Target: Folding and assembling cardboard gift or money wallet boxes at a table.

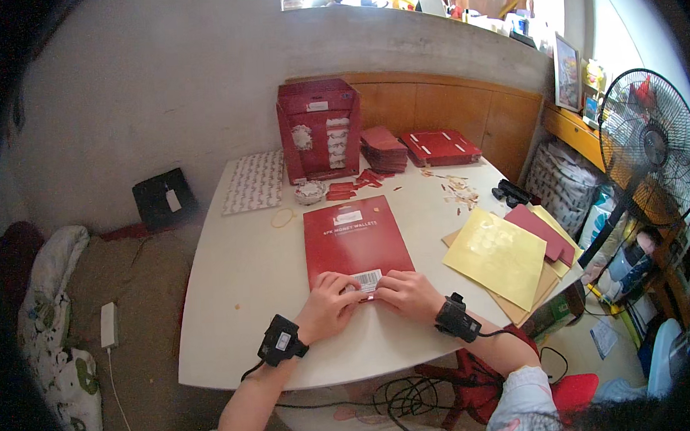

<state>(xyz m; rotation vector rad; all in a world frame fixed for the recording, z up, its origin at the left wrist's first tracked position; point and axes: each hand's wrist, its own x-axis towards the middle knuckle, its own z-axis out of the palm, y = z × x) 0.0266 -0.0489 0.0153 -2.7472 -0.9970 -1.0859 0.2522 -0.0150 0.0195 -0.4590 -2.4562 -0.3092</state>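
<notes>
In front of me on the white table lies a flat red cardboard packet [358, 242], with a white label near its top and a barcode sticker [369, 279] near its lower edge. My left hand [331, 302] has its fingers bent over the lower left part of that edge. My right hand [406, 294] grips the same edge just right of the barcode. The two hands' fingertips nearly meet there, and a small pale spot shows between them. What the fingertips pinch underneath is hidden. A black band is strapped round each wrist.
Behind the packet stand a dark red display box [321, 166], a stack of red cards [384, 150], a red flat box [442, 147], a sheet of stickers [253, 182] and a tape roll [309, 192]. Yellow sheets [497, 255] lie right; a fan [654, 148] stands beyond.
</notes>
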